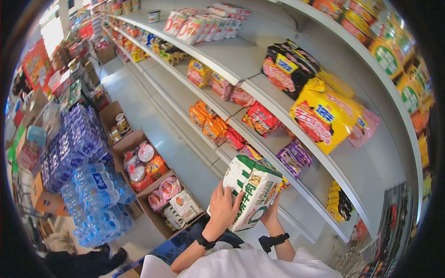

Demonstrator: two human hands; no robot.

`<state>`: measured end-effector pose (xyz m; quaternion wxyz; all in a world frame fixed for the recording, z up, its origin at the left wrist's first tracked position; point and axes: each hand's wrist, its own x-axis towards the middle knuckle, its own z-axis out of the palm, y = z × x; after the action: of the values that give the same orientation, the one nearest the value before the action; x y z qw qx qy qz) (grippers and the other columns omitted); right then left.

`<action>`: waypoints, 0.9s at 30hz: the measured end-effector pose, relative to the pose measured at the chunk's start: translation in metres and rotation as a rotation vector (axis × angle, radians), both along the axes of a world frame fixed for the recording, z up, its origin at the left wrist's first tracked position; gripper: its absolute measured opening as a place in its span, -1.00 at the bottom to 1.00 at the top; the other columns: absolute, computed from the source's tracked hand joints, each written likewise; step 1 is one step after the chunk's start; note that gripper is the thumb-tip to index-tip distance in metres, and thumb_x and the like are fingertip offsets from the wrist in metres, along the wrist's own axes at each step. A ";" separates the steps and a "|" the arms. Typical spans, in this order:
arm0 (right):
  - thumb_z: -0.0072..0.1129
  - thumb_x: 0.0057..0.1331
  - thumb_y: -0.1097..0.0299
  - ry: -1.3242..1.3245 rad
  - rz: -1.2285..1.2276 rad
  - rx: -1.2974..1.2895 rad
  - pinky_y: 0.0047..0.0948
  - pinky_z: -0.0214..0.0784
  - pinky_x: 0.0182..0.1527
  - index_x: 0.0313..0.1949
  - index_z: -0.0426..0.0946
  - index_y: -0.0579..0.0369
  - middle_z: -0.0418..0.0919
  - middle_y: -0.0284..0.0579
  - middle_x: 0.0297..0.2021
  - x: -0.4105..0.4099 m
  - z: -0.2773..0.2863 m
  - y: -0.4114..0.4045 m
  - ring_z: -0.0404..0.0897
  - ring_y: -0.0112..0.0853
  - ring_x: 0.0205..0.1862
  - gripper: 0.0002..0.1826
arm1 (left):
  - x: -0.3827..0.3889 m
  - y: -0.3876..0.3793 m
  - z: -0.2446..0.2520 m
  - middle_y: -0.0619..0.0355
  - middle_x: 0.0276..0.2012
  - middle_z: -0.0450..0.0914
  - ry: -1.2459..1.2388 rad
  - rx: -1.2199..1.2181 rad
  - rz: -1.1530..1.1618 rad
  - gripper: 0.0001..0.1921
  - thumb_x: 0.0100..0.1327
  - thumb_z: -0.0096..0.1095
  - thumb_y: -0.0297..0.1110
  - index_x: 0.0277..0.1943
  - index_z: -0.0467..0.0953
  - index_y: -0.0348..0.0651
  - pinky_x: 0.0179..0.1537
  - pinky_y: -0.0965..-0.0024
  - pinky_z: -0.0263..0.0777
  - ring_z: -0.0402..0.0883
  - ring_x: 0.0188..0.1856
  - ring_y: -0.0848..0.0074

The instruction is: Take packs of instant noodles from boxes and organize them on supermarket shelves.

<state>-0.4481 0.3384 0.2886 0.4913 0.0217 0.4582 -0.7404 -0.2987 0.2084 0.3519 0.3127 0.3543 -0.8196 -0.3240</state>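
Observation:
Between my two hands is a white-and-green multipack of instant noodles (251, 194), tilted in front of my chest. My left hand (224, 205) presses on its left face with the fingers spread. My right hand (272, 211) supports it from the right, its fingers partly hidden behind the pack. On the shelf (278, 93) before me stand a yellow noodle multipack (325, 114) and a black one (289, 67), with a pink pack (365, 127) partly behind the yellow one. Below my left arm, an open cardboard box (153, 208) contains similar white-and-green packs (186, 205) and pink packs (169, 187).
Lower shelves hold orange noodle packs (208, 120), red packs (260, 118) and a purple pack (294, 154). Farther along the shelf is a row of white-and-red packs (205, 26). Shrink-wrapped water bottles (95, 189) and another open box (144, 163) are at left. A person's dark-clothed leg (87, 260) shows lower left.

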 end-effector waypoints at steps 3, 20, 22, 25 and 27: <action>-0.35 0.14 -0.51 0.012 -0.072 0.017 -0.14 -0.02 0.28 0.32 0.07 -0.05 0.20 -0.18 0.26 0.002 0.014 0.020 0.19 -0.21 0.27 -0.04 | -0.009 0.000 0.010 -0.29 -0.16 0.41 0.030 -0.028 -0.100 -0.73 0.26 0.06 -0.27 -0.31 0.33 -0.38 -0.18 0.08 0.32 0.42 -0.22 -0.09; -0.46 0.12 -0.55 0.059 -0.297 -0.093 -0.21 0.00 0.28 0.31 0.08 0.04 0.25 -0.14 0.24 0.034 0.029 0.082 0.21 -0.22 0.26 0.02 | -0.050 0.013 0.040 -0.19 -0.46 0.47 0.045 0.003 -0.386 -0.77 0.35 -0.10 -0.30 -0.35 0.39 -0.27 -0.47 0.03 0.27 0.45 -0.45 -0.09; -0.49 0.12 -0.55 0.127 -0.321 -0.098 -0.23 0.03 0.27 0.31 0.05 0.05 0.24 -0.14 0.24 0.034 0.034 0.084 0.23 -0.23 0.25 0.03 | -0.055 0.015 0.048 -0.19 -0.47 0.46 0.038 -0.018 -0.472 -0.76 0.35 -0.10 -0.30 -0.37 0.39 -0.27 -0.47 0.04 0.27 0.44 -0.45 -0.09; -0.50 0.12 -0.56 0.114 -0.387 -0.081 -0.22 0.03 0.27 0.32 0.05 0.05 0.23 -0.13 0.25 0.035 0.047 0.097 0.22 -0.23 0.26 0.03 | -0.068 0.015 0.051 -0.13 -0.44 0.48 0.047 -0.051 -0.565 -0.74 0.31 0.02 -0.26 -0.41 0.40 -0.28 -0.48 0.09 0.29 0.45 -0.46 -0.05; -0.52 0.11 -0.57 0.132 -0.442 -0.091 -0.22 0.00 0.27 0.32 0.06 0.05 0.22 -0.12 0.26 0.033 0.040 0.103 0.21 -0.22 0.27 0.04 | -0.075 0.015 0.052 -0.07 -0.36 0.49 0.124 -0.149 -0.680 -0.74 0.22 0.16 -0.24 -0.41 0.43 -0.30 -0.48 0.13 0.32 0.48 -0.47 0.02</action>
<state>-0.4147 0.4412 0.3283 0.2867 0.0511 0.4395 -0.8497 -0.3736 0.2238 0.4038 0.2609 0.0169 -0.8915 -0.3700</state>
